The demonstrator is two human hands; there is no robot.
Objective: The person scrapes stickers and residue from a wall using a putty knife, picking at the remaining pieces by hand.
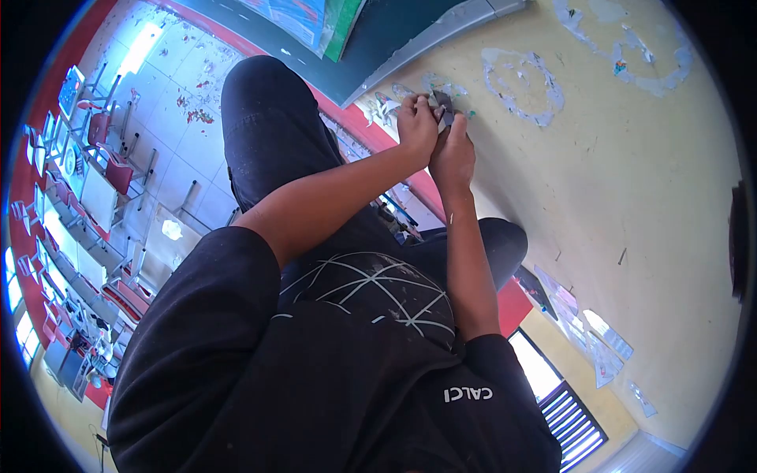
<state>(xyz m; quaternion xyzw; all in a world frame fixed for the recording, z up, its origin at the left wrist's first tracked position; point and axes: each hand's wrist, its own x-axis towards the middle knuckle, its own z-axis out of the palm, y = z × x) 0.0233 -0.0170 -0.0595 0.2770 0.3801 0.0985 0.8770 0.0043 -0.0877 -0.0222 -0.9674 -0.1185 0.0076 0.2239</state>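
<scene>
My left hand (pixel 419 128) is closed, its fingers curled at the near side of a dark, flat, blade-like piece (pixel 443 101). Meeting it from the right, my right hand (pixel 453 158) is closed too, with the thumb pressed along the same piece. The two hands touch or nearly touch, and their fingers partly hide what they grip. Just beyond them, whitish torn scraps (pixel 385 109) cling to the yellow wall (pixel 615 181) near its red lower band.
Ring-shaped residue (pixel 523 87) marks the wall, and a nail (pixel 622 257) sticks out lower down. A green board (pixel 394 39) hangs close above my hands. Chairs (pixel 118 172) and tables fill the left; paper bits (pixel 197 110) litter the tiled floor. My bent knee (pixel 264 102) is beside my left arm.
</scene>
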